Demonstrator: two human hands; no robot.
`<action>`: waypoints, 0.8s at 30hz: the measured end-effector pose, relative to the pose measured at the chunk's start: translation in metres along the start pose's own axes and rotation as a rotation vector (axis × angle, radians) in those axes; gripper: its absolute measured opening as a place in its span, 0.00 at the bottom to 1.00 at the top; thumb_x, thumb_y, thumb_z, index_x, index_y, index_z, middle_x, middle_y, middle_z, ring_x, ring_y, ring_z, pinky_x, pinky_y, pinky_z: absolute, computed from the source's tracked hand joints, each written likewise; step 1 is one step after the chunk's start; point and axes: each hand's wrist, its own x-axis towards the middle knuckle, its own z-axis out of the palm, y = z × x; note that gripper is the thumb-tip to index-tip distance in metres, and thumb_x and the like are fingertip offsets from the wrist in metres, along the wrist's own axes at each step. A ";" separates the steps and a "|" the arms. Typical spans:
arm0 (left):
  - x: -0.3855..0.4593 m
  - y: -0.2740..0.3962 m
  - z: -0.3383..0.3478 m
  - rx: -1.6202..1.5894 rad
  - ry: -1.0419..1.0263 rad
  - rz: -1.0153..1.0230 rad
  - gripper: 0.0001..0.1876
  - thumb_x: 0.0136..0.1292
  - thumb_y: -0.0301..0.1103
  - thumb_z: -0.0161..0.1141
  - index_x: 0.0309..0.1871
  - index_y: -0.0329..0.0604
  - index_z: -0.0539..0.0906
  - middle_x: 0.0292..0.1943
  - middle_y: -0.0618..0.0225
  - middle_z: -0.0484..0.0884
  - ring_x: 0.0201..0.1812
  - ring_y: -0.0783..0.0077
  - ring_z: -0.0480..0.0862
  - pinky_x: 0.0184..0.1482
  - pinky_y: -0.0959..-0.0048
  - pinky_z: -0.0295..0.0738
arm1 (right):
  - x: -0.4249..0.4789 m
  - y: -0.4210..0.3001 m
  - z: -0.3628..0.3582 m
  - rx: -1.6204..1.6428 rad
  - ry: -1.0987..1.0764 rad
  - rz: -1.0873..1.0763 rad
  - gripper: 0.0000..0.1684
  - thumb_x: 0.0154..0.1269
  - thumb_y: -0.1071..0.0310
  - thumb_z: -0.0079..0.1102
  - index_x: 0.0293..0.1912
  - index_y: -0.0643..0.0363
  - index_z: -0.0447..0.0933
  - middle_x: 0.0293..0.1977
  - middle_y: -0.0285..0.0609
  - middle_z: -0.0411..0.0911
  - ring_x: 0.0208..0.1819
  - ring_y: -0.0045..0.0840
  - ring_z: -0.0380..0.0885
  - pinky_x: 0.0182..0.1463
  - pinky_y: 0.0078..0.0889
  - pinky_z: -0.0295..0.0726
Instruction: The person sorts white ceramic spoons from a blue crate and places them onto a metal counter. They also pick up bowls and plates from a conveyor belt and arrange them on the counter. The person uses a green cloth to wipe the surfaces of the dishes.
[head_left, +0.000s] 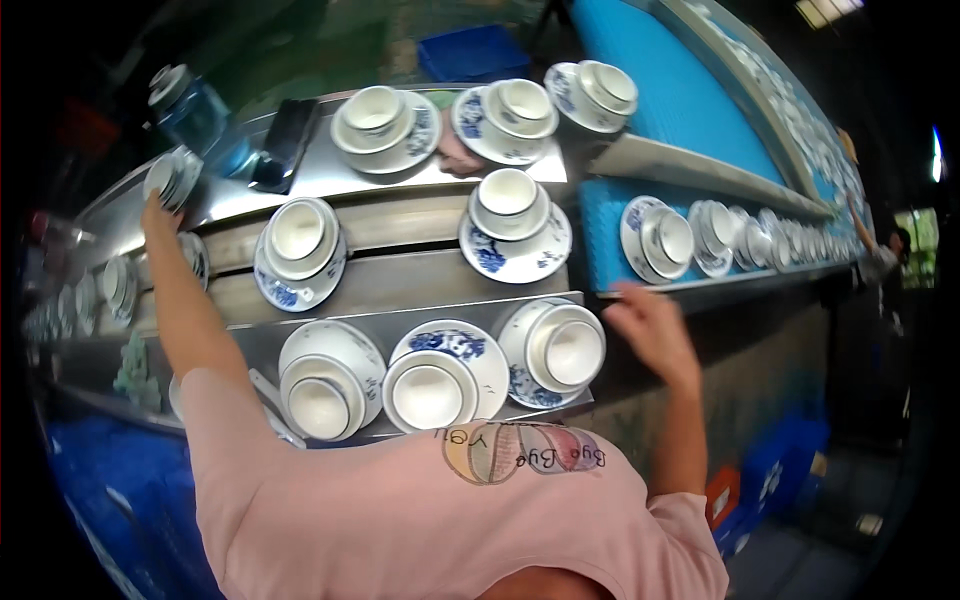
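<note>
My left hand (163, 208) reaches far out at the left and grips a stack of white porcelain dishes (172, 178) on the back metal ledge. A saucer set (193, 260), partly behind my forearm, lies just below it. Loosely curled and seemingly empty, my right hand (649, 326) hovers by the front corner of the blue belt, slightly blurred. Nearest it is a plate with nested bowls (576, 352) on the front ledge; two more sets (427, 396) (319, 405) stand to its left. Two blue-and-white sets (298, 230) (508, 193) rest on the middle track.
On the back ledge stand several dish sets (373, 109), a dark phone-like slab (285, 146) and a blue bottle (191, 112). A blue belt (600, 232) carries a row of sets at right, beside a metal divider (697, 176). Another person (885, 259) stands far right.
</note>
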 end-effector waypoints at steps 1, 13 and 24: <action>-0.002 0.003 -0.001 0.123 0.014 0.039 0.22 0.51 0.36 0.57 0.48 0.33 0.75 0.38 0.55 0.78 0.39 0.59 0.79 0.41 0.64 0.74 | 0.010 -0.002 -0.016 0.042 0.143 0.034 0.19 0.54 0.71 0.55 0.48 0.64 0.71 0.44 0.52 0.74 0.48 0.42 0.72 0.53 0.34 0.69; -0.431 0.078 0.069 0.308 -1.404 -0.114 0.18 0.59 0.36 0.53 0.49 0.35 0.72 0.34 0.58 0.79 0.32 0.65 0.82 0.34 0.73 0.80 | 0.143 0.083 -0.077 -0.058 -0.105 -0.240 0.27 0.44 0.75 0.49 0.50 0.60 0.71 0.45 0.50 0.75 0.46 0.34 0.74 0.52 0.28 0.68; -0.442 0.009 0.120 -0.160 -1.223 -0.503 0.22 0.56 0.20 0.53 0.56 0.34 0.67 0.47 0.56 0.76 0.46 0.63 0.79 0.49 0.65 0.75 | 0.138 0.057 -0.002 0.746 0.119 -0.082 0.24 0.46 0.77 0.51 0.47 0.64 0.72 0.38 0.41 0.76 0.39 0.23 0.75 0.44 0.23 0.72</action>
